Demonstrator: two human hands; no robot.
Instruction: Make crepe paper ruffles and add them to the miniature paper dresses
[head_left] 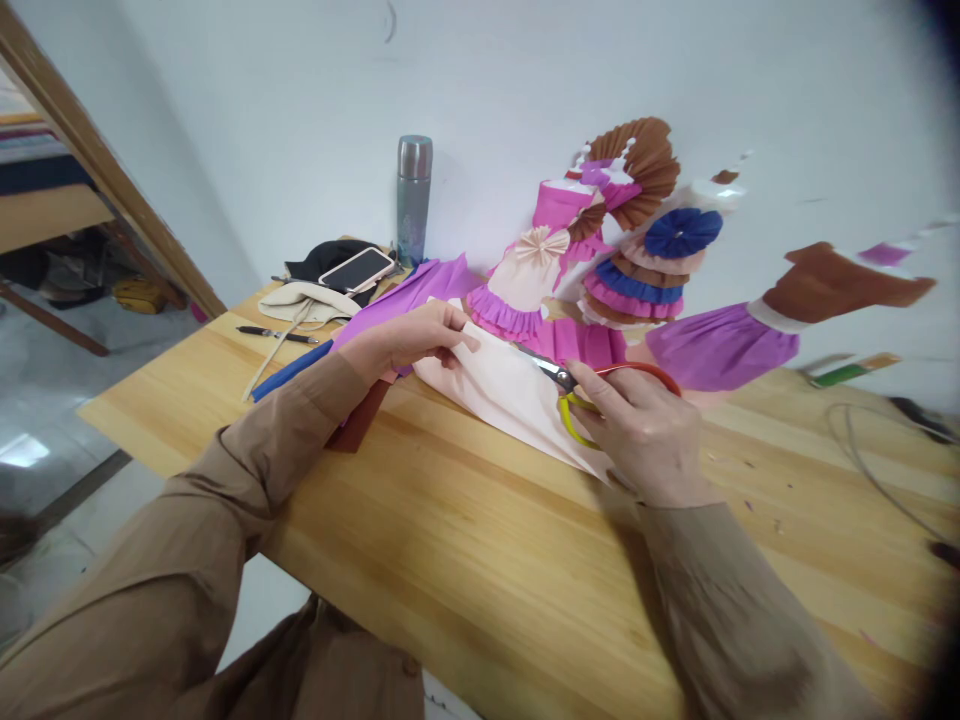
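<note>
My left hand (427, 335) pinches the far left corner of a pale pink sheet (502, 385), which looks like paper and lies partly raised above the table. In my right hand (645, 425) is a pair of scissors (556, 372) with one red and one yellow handle. Their blades point left along the sheet's far edge; I cannot tell whether they are cutting into it. Beyond the sheet stands a small pink paper dress (517, 265) with a pale bow and ruffled hem. Purple sheets (420, 290) and a brown sheet (360, 418) lie by my left forearm.
Several more paper dresses stand along the wall, one with a blue rosette (682, 234), one with a purple skirt (727, 347). A flask (415, 200), a phone (356, 269), a cream bag (307, 303) and a pen (277, 335) sit at the left. A cable (862, 450) lies right.
</note>
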